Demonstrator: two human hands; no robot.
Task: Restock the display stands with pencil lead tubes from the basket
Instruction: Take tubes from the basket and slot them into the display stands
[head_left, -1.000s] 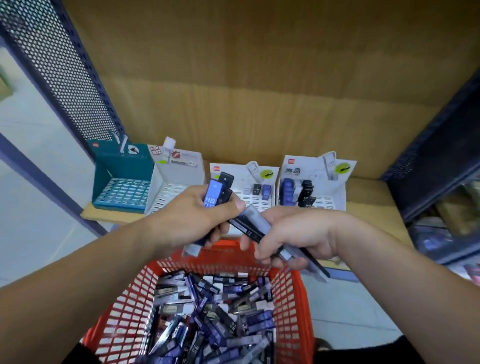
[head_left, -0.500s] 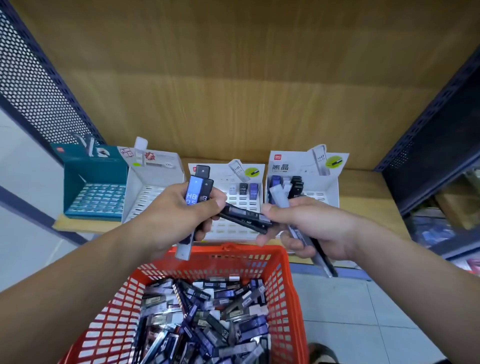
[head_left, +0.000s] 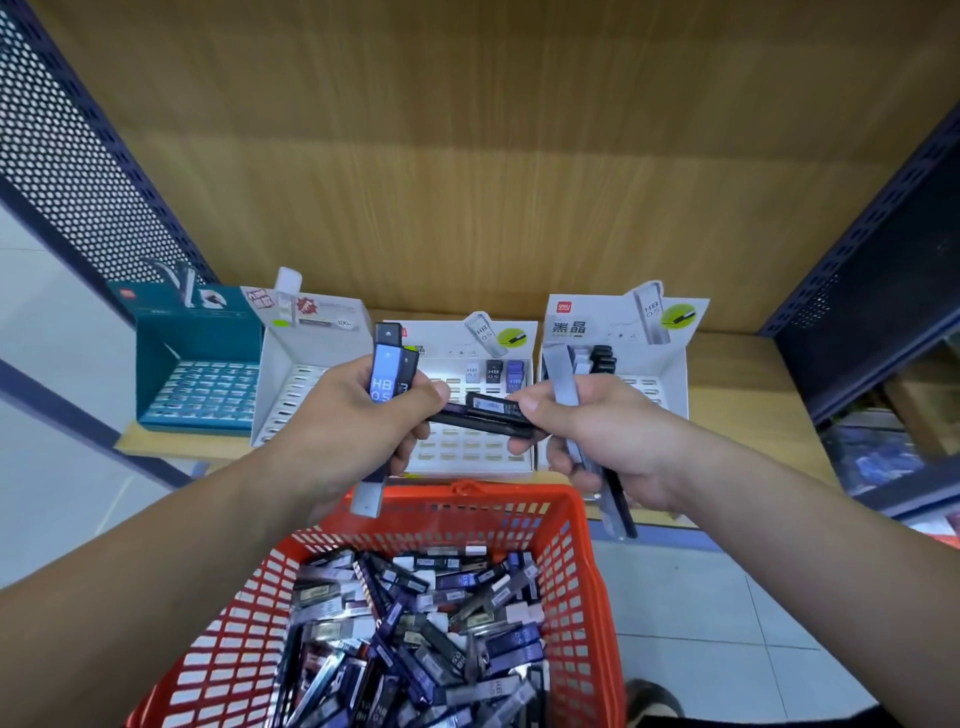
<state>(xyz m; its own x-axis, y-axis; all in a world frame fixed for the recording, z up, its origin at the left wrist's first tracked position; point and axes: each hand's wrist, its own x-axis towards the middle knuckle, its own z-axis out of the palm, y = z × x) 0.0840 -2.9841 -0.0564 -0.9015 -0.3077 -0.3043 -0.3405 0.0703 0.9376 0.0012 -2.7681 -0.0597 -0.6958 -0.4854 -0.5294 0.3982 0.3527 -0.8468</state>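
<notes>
My left hand grips a bunch of upright lead tubes, the front one blue and marked HB 0.5. My right hand holds grey and black tubes in its fist and pinches dark tubes lying crosswise between both hands. Below, the orange basket is full of loose tubes. On the shelf stand white display stands: the middle one holds three tubes at its back, the right one several.
A teal display stand and another white stand sit at the shelf's left. Perforated dark blue metal panels flank the wooden shelf on both sides. Tiled floor shows at the right beyond the basket.
Both hands have stayed together in front of the stands, the dark tubes now lying more level between them. My view has drawn closer to the shelf.
</notes>
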